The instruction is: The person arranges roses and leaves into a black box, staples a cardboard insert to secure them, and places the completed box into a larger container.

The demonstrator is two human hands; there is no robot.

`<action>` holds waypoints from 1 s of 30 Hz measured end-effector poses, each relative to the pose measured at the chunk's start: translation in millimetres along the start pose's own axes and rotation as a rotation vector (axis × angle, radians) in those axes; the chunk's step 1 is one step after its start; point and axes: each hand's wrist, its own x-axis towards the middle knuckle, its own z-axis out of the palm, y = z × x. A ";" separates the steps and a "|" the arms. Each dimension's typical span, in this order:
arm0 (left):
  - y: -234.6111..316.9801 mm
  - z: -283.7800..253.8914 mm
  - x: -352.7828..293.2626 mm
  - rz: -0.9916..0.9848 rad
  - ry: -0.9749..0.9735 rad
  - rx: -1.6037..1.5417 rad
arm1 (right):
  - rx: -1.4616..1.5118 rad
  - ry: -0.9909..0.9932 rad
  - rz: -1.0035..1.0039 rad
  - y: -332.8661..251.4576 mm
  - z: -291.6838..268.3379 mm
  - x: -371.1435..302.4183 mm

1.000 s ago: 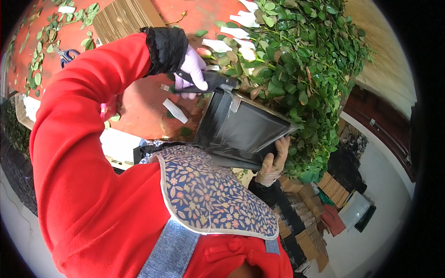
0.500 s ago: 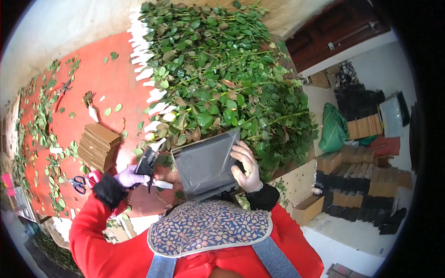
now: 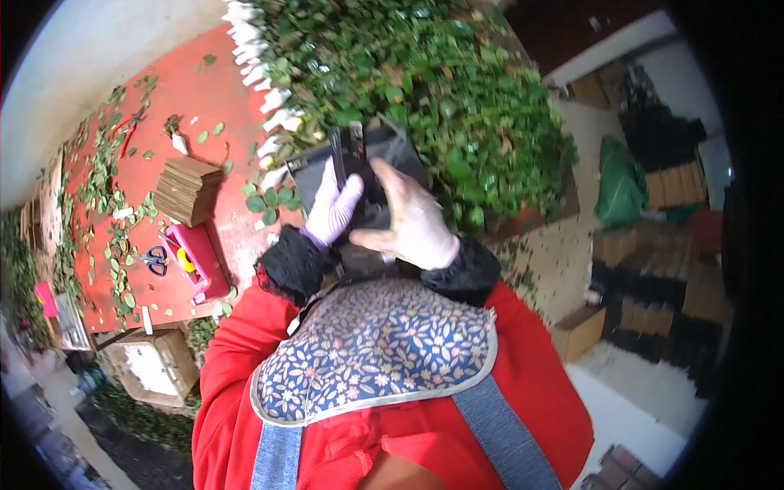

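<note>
Black tool at twelve o'clock from the left hand, which grips it.
Long axis twelve-to-six; right hand farther, toward five, fingers and thumb parted, contact unclear. Beneath, dark panel: half a second ago, the tool was at its nine o'clock, the right hand on its edge.

Your right hand looks blurred. Left of your grip, bright light washes the red tabletop; far right, stacked cardboard sits dim, and straight lines bend.

Black tool: one; pink basket: one; scissors: one pair.
</note>
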 end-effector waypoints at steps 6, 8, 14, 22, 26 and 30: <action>-5.9 -9.1 8.0 0.065 -0.141 -0.066 | 0.087 0.041 0.024 26.2 45.7 14.1; 0.4 -19.8 18.0 0.309 -0.221 0.507 | 0.601 -0.186 0.324 52.4 39.5 21.7; 24.0 -0.4 22.4 0.271 -0.204 1.351 | 1.325 -0.134 0.329 88.8 -47.8 -30.9; 17.2 -0.6 17.8 0.198 -0.149 1.373 | 1.433 -0.385 0.605 89.0 -25.7 -89.5; 6.5 8.1 11.6 0.215 -0.169 1.419 | 1.060 -0.193 0.512 95.7 -35.2 -85.4; 7.0 9.6 8.0 0.231 -0.151 1.419 | 0.608 -0.474 0.587 101.5 -77.7 -66.9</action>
